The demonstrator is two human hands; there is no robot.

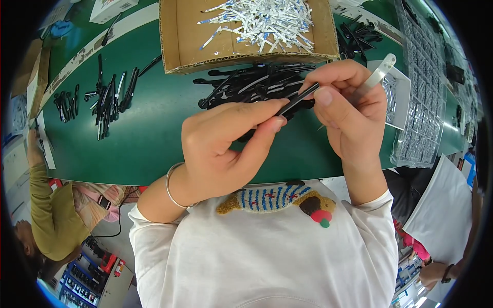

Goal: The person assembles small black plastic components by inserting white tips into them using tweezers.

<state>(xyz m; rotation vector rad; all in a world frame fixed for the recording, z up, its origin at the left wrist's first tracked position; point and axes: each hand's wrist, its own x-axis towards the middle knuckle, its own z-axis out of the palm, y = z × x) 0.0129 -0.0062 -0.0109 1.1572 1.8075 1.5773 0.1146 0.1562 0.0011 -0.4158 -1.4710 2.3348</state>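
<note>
A slender, glossy black piece [300, 98] is held up at a slant over the table. My left hand [231, 136] pinches its lower end between thumb and fingers. At the upper end, the thumb and forefinger of my right hand [352, 105] are closed on it. Tucked in that same right hand are silver metal tweezers [381, 72], their wide end sticking up past the knuckles and a thin point showing below the palm. Just beyond both hands lies a heap of similar long black pieces [246, 84], partly hidden by my fingers.
A cardboard box [192, 64] of white-and-blue paper strips stands at the back. Black pieces lie in groups on the green table [138, 159] at left. To the right are a white box [405, 97] of small metal parts and a clear compartment tray [423, 118]. People sit on both sides.
</note>
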